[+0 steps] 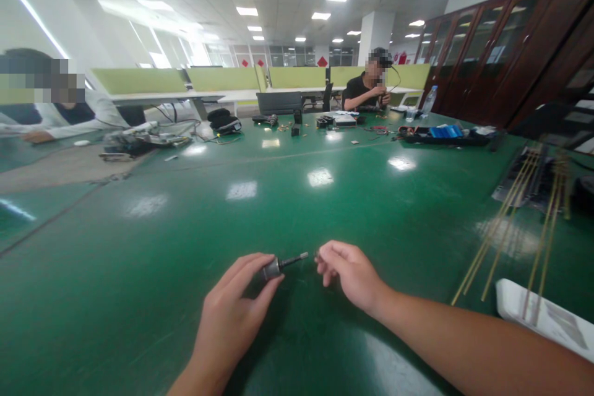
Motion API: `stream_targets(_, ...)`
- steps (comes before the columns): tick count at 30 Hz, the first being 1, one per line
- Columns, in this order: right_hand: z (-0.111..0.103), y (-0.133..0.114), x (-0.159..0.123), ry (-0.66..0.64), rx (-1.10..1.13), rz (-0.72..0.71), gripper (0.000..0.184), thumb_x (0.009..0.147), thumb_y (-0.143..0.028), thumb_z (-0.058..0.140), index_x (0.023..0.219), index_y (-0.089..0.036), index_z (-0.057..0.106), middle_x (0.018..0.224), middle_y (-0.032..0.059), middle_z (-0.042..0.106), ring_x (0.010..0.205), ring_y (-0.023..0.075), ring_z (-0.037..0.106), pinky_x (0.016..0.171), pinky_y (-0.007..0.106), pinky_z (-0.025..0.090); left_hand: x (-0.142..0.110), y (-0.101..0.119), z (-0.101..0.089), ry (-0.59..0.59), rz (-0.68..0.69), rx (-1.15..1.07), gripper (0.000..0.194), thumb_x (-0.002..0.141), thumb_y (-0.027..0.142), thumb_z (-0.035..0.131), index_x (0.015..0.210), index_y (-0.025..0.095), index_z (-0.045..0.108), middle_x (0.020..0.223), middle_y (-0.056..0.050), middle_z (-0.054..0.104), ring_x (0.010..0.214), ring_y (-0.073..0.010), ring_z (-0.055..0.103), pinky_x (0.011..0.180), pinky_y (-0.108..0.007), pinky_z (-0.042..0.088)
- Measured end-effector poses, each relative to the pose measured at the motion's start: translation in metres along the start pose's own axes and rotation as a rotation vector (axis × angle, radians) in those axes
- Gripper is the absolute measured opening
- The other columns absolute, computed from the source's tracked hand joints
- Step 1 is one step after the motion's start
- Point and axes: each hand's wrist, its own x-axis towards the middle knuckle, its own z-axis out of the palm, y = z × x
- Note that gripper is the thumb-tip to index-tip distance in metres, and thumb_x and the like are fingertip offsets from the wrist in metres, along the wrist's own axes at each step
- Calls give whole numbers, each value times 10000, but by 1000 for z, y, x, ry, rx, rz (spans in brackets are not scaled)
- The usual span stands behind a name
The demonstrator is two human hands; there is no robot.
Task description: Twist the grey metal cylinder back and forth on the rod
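In the head view, my left hand (241, 297) grips a small grey cylinder with a long thin shaft (273, 267), which looks like a small motor. Its shaft points right and slightly up, with a lighter tip. Just beyond that tip is my right hand (346, 269), thumb and forefinger pinched together and the other fingers curled. A tiny dark bit shows at its fingertips, too small to name. The shaft tip and the right fingers are a short gap apart. Both hands are just above the green tabletop (185, 229).
Several thin brass-coloured rods (501, 223) lie at the right, near a white tray (542, 315). Across the table are a black tray with blue pieces (445, 133), a plastic bottle (430, 101) and a black pouch (223, 122). One person (366, 90) sits opposite, another person (88, 114) at left.
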Motion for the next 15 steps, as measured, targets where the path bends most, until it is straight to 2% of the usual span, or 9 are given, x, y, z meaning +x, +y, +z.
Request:
stream_targets(3,0,2,1,28,99,43,524,895,-634,482,686,-160,560,543,-15,520,447,111,499,478,249,398,1,-2,0,20,-97,42,308,912,481,606,1085,229,642,1050,-48,670,950,-226,653,902,-347,529)
stream_targets(7,1,5,2,43,157,59,551,872,-678,490,658,-172,523,518,-22,497,431,106,469,445,241,384,3,-5,1,56,-289,26,453,907,573,552,1199,231,610,1059,-63,679,908,-244,667,820,-362,557)
stream_targets(10,1,5,2,50,165,49,550,865,-681,498,665,-170,530,512,-20,506,424,105,470,438,238,384,7,-7,0,55,-422,-102,466,911,563,551,1232,229,608,1071,-65,695,921,-237,687,805,-332,572)
stream_targets(13,1,5,3,48,164,42,548,864,-680,499,671,-169,537,508,-17,515,422,105,469,434,237,384,13,-8,-11,101,-521,-297,411,893,500,628,1150,180,626,994,-77,723,882,-223,711,720,-262,590)
stream_targets(15,1,5,4,43,161,40,552,865,-683,493,671,-169,538,505,-15,517,422,106,465,432,236,381,14,-9,-29,121,-507,-337,367,897,460,649,1108,161,620,985,-82,727,872,-216,717,675,-231,592)
